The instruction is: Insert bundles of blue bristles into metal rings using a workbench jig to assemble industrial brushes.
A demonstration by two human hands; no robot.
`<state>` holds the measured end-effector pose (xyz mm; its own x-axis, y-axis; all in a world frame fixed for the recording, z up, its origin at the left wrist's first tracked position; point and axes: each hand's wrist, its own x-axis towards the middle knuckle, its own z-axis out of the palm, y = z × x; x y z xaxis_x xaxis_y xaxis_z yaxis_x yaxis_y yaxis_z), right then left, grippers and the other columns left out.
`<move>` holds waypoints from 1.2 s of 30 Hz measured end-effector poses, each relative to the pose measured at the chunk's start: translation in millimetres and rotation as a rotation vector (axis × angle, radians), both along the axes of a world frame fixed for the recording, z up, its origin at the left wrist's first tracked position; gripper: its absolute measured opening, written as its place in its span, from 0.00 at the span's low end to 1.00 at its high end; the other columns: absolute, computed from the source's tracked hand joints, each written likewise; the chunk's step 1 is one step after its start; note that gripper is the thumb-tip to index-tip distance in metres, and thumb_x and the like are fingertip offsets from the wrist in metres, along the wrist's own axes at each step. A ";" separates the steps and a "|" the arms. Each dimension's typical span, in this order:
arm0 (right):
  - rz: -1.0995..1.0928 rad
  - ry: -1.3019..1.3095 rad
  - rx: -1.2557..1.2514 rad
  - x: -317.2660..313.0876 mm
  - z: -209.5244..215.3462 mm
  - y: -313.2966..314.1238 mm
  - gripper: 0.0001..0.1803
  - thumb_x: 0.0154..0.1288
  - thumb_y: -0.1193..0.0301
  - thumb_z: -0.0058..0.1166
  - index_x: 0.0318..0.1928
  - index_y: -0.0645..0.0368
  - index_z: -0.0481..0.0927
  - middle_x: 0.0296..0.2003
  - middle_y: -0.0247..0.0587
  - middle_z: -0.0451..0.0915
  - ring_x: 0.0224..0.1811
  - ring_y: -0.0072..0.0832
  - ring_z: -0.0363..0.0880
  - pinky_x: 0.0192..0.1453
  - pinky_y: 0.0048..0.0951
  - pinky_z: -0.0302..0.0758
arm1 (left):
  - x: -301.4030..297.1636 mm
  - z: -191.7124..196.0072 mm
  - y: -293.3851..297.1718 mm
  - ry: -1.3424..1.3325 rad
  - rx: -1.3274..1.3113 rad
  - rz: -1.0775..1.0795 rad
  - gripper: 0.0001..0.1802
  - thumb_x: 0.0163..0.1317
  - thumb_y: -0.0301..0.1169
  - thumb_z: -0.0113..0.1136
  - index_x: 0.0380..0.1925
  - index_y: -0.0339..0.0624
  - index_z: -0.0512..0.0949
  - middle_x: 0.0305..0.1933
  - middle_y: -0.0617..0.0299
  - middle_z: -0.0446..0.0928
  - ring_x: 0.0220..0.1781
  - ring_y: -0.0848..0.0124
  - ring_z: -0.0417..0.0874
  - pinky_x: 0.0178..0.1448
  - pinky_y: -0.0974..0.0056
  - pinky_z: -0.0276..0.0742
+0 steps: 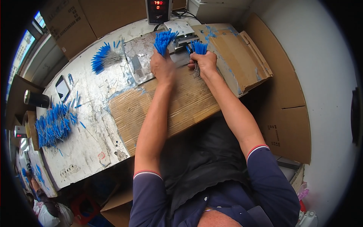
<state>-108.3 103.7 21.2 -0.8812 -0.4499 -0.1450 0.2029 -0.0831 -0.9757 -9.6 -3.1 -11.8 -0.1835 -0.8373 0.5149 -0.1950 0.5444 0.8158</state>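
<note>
My left hand [162, 68] is closed round a thick bundle of blue-tipped wire pieces [165, 41], their blue ends fanned upward. Close by on the right, my right hand [206, 63] grips a smaller bundle of the same blue-tipped wire pieces [199, 47]. Thin grey wires hang out below its fingers. Just beyond and between both hands sits a small metal fixture [186, 39] at the back of the table. Its near parts are partly hidden by the hands and bundles.
A fanned pile of blue-tipped pieces [101, 57] and a larger heap [56, 124] lie on the worn white table [96, 109]. A phone [62, 88], a dark cup [36, 99], flattened cardboard [132, 113], a cardboard box [242, 56] and a red-digit display [159, 13] are around. Another person [47, 208] is lower left.
</note>
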 end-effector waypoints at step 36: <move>0.101 -0.036 0.139 -3.9 11.3 6.9 0.08 0.51 0.85 0.63 0.25 0.68 0.75 0.21 0.45 0.78 0.17 0.30 0.79 0.15 0.31 0.78 | -1.7 -3.6 -1.1 -0.315 -0.162 0.026 0.04 0.60 0.26 0.57 0.34 0.38 0.75 0.35 0.48 0.80 0.39 0.48 0.82 0.43 0.48 0.75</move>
